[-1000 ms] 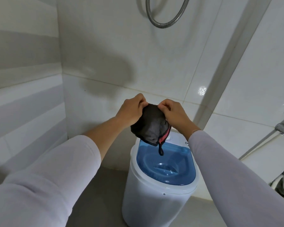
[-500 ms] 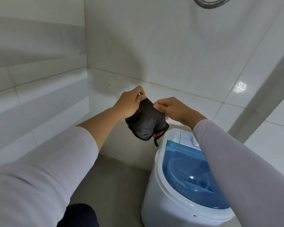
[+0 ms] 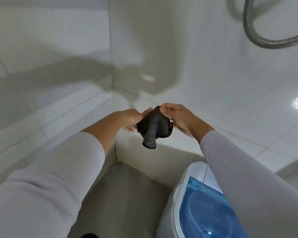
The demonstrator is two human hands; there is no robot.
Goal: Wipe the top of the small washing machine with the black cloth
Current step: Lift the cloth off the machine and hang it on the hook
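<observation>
The cloth [image 3: 151, 127] looks soft, matt and faintly ribbed, the washer [image 3: 176, 200] at five o'clock is smooth glossy white plastic with a translucent blue lid [image 3: 205, 212], the wall tiles [image 3: 213, 66] gleam, and the hose [image 3: 265, 43] at one o'clock is ridged metal.

I hold the black cloth [image 3: 151, 125] bunched up near the middle of the frame, pinched between my left hand [image 3: 133, 120] and my right hand [image 3: 176, 118]. It is dark grey-black, crumpled into folds, with one end hanging down below my fingers and a sliver of red edging on its right side. The small washing machine [image 3: 194, 205] sits in the lower right of the frame, white-bodied with a translucent blue lid, closed, partly hidden by my right sleeve. The cloth is well above it and to its left, not touching.
</observation>
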